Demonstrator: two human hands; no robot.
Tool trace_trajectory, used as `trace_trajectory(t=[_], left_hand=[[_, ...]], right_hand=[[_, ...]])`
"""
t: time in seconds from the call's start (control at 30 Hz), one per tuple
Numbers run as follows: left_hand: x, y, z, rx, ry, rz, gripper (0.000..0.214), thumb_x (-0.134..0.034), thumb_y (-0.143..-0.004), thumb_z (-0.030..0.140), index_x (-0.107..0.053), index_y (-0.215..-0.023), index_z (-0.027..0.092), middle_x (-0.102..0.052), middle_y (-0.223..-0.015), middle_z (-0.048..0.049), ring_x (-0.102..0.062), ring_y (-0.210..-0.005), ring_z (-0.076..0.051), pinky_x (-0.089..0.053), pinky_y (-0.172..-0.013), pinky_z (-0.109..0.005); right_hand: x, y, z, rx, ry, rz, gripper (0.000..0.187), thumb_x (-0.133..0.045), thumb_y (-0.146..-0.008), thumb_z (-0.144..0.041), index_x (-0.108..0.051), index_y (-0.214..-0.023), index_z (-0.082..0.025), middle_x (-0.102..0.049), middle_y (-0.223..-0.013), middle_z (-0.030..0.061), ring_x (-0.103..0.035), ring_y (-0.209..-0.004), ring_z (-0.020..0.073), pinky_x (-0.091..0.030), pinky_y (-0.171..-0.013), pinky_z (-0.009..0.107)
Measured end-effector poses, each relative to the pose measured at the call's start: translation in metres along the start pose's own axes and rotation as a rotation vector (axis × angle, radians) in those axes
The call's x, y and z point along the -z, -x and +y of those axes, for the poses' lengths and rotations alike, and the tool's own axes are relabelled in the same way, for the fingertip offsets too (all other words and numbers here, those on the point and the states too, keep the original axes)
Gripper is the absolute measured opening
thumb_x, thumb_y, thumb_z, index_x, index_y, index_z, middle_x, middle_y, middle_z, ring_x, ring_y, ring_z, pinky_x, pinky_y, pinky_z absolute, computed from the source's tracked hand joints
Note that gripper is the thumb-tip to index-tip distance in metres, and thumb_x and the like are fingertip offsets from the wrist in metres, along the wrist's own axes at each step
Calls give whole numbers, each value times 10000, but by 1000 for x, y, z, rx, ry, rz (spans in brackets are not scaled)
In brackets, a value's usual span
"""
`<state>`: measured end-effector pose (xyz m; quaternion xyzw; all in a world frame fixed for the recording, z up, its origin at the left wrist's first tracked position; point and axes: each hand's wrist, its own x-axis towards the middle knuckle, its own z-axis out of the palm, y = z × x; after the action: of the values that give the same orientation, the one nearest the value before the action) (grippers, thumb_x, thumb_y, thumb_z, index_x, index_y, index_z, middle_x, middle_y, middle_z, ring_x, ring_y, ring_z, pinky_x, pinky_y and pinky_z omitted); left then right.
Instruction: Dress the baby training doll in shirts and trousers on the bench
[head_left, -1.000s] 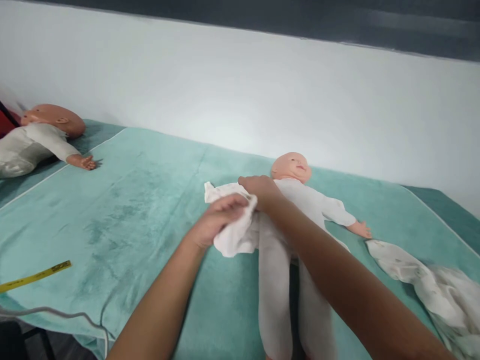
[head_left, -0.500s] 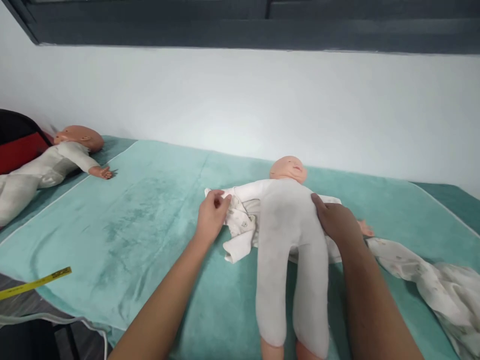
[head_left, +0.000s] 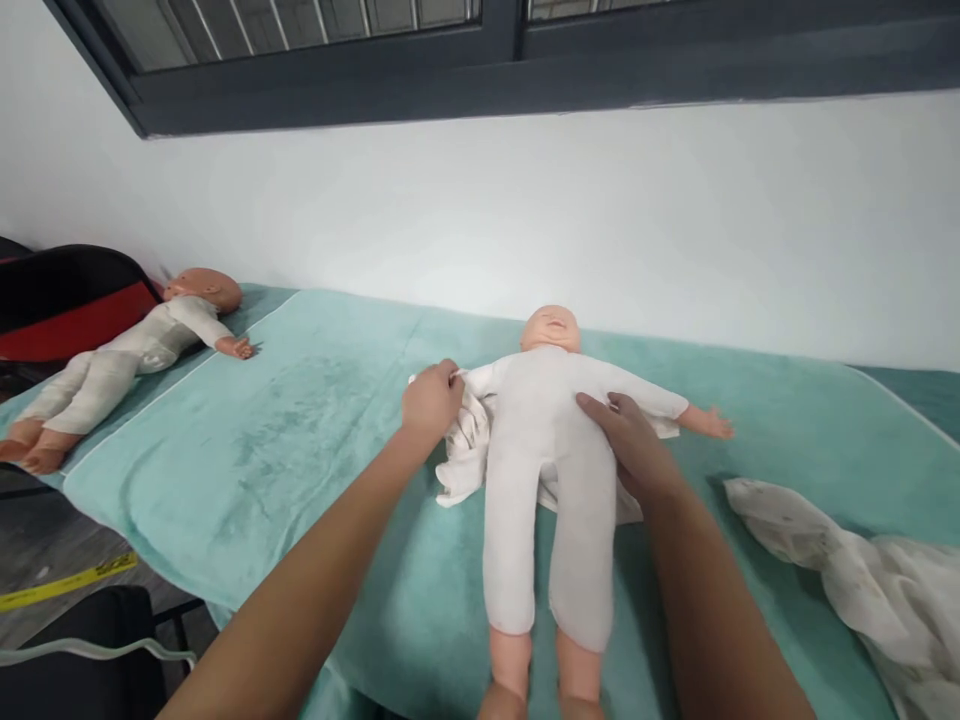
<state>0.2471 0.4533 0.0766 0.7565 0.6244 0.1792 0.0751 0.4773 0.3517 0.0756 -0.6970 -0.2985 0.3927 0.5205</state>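
Note:
On its back lies a baby doll (head_left: 551,410) with a white cloth body, its head toward the wall and its feet toward me. A white printed baby shirt (head_left: 466,450) is bunched beside and partly under it. My left hand (head_left: 433,402) is closed at the end of the doll's arm on the left, fingers pinching the shirt's cloth there; the doll's hand on that side is hidden. With thumb on the front and fingers at the side, my right hand (head_left: 626,440) grips the doll's torso. The doll's other arm stretches out to the right, its hand bare.
A second doll (head_left: 150,345) lies at the far left beside a black and red chair (head_left: 82,300). Crumpled white printed cloth (head_left: 847,560) lies at the right on the green blanket (head_left: 315,400). Yellow tape (head_left: 75,583) and a dark seat (head_left: 97,640) are below left.
The view has shifted, showing more of the window and far doll. My right hand has moved inward over the doll's torso, and the doll's right-side arm now shows fully. My left hand keeps its pinch.

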Motion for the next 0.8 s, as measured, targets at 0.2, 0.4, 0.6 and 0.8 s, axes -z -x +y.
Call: trace_trajectory(t=[0.2, 0.4, 0.6, 0.8], left_hand=[[18, -20, 24, -48, 370, 155, 257, -433, -934, 295, -654, -1011, 188, -703, -915, -43, -623, -850, -175, -429, -748, -272], [29, -27, 58, -153, 477, 182, 205, -459, -910, 224, -654, -942, 170, -695, -907, -66, -612, -861, -199, -440, -792, -311], [21, 11, 44, -340, 798, 104, 346, -494, -900, 197, -533, -1243, 207, -652, -1159, -60, -606, -1025, -169, -460, -903, -303], [-22, 89, -15, -120, 591, 128, 340, -463, -847, 95, -565, -1162, 174, -619, -1099, -95, -560, -1046, -229, -456, -904, -381]], right_hand=[[-1, -3, 3, 93, -257, -25, 640, -832, -613, -414, -517, -1147, -258, -641, -1137, 55, -664, -950, 234, -589, -662, 278], [-11, 5, 7, 141, -395, -219, 492, -824, -616, -360, -543, -1006, -256, -665, -920, -24, -650, -775, 164, -558, -624, 261], [-28, 10, 6, -46, -330, -175, 495, -791, -644, -365, -600, -1086, -249, -689, -964, -10, -652, -813, 173, -545, -600, 230], [-32, 12, 11, -16, -257, -89, 505, -788, -666, -385, -648, -1128, -237, -669, -1198, 17, -649, -1030, 208, -573, -719, 223]])
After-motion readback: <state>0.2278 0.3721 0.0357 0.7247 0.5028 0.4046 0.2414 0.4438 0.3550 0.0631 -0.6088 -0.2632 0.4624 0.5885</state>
